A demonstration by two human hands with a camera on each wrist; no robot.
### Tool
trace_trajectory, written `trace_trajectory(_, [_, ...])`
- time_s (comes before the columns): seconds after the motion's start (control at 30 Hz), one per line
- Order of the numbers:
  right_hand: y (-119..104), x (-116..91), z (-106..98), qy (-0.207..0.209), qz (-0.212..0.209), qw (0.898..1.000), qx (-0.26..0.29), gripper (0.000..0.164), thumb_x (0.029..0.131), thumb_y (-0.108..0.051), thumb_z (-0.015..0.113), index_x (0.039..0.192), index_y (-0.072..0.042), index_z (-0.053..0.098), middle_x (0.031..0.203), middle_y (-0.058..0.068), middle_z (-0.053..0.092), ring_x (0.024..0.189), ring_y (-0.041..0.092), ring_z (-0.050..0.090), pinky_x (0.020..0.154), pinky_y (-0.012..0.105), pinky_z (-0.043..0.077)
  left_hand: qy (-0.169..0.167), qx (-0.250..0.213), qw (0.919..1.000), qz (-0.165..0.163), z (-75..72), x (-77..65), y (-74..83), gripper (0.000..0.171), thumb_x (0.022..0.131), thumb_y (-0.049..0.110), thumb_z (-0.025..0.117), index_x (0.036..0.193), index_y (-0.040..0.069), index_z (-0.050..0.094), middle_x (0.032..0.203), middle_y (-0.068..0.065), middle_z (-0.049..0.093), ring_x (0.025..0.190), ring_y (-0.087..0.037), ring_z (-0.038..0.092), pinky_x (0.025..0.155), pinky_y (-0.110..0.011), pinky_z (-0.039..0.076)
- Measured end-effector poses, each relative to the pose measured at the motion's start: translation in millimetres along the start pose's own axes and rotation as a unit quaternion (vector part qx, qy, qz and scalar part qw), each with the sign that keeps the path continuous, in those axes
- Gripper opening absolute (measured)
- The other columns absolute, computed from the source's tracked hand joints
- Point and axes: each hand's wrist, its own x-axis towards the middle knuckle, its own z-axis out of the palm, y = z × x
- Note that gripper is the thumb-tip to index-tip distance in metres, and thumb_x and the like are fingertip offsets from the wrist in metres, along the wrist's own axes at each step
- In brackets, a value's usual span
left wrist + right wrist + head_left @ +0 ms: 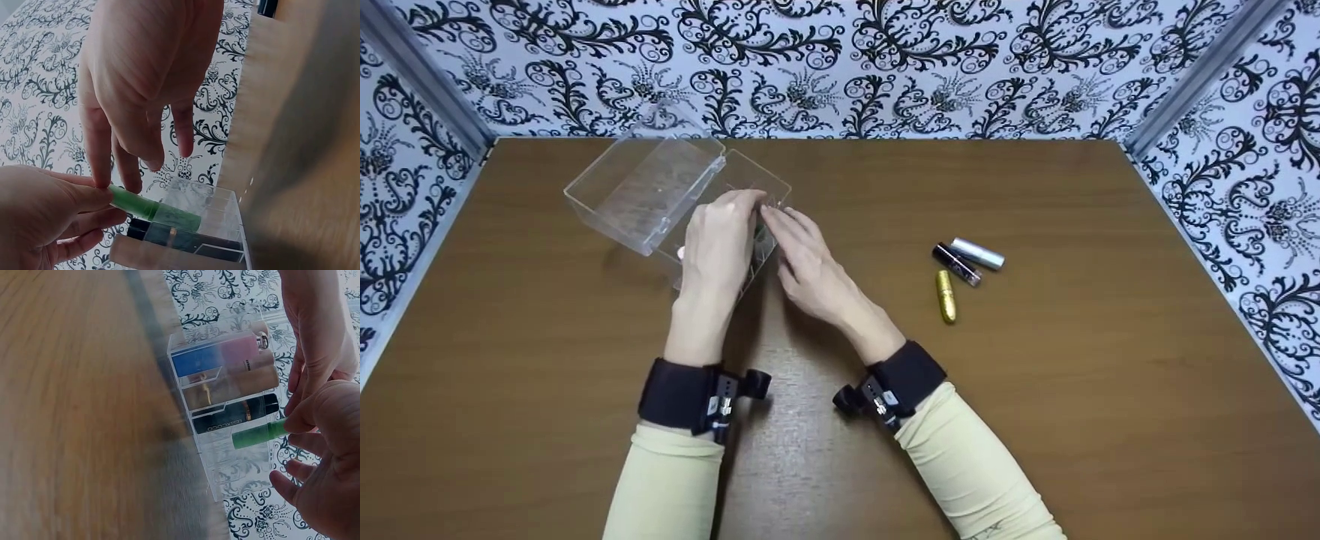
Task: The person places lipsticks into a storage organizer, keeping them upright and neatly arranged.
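My left hand (720, 244) reaches over a clear plastic box (780, 187) and pinches the upper end of a green tube (132, 202) between thumb and fingers. The tube's lower part sits inside the box, beside a black tube (233, 414) marked with lettering. My right hand (814, 270) comes in from the right. One of its fingertips touches near the tube's top end, while its other fingers (284, 486) are spread and loose. In the head view both hands hide the green tube.
The box's clear lid (645, 187) lies open to the left. A blue and pink tube (216, 357) and a brownish tube (259, 381) stand in the box. On the table (1072, 360) at right lie a gold tube (946, 298), a black tube (956, 264) and a silver tube (979, 254).
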Motion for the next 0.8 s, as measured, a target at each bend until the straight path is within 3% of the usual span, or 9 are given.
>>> trace_trajectory(0.2, [-2.0,-0.7,0.5,-0.018,0.018,0.999,-0.033,0.055,0.094,0.009,0.047,0.147,0.015,0.038,0.154,0.03,0.039,0.146,0.045,0.027,0.124,0.042,0.016,0.001,0.024,0.9995,0.023,4.7,-1.3,-3.7,0.016,0.093,-0.004,0.062,0.106,-0.004,0.072,0.102,-0.019,0.074,0.089,-0.041,0.071,0.08,-0.052,0.054])
trace_trajectory(0.6, [-3.4,-4.2,2.0,-0.075,0.075,0.993,-0.045,0.06,0.097,0.004,0.049,0.155,0.005,0.032,0.162,0.02,0.03,0.15,0.041,0.017,0.11,0.061,0.037,-0.054,0.043,0.9976,0.003,9.2,-2.9,-5.2,0.015,0.094,-0.007,0.061,0.106,-0.009,0.069,0.102,-0.023,0.073,0.095,-0.04,0.071,0.09,-0.051,0.052])
trace_trajectory(0.8, [-4.3,-4.6,2.4,-0.084,0.08,0.992,-0.048,0.06,0.096,0.003,0.049,0.154,0.005,0.033,0.162,0.02,0.03,0.15,0.042,0.018,0.109,0.062,0.038,-0.07,0.052,0.9961,0.002,10.4,-3.5,-6.4,0.017,0.094,-0.006,0.058,0.107,-0.009,0.069,0.101,-0.024,0.072,0.092,-0.042,0.07,0.088,-0.052,0.053])
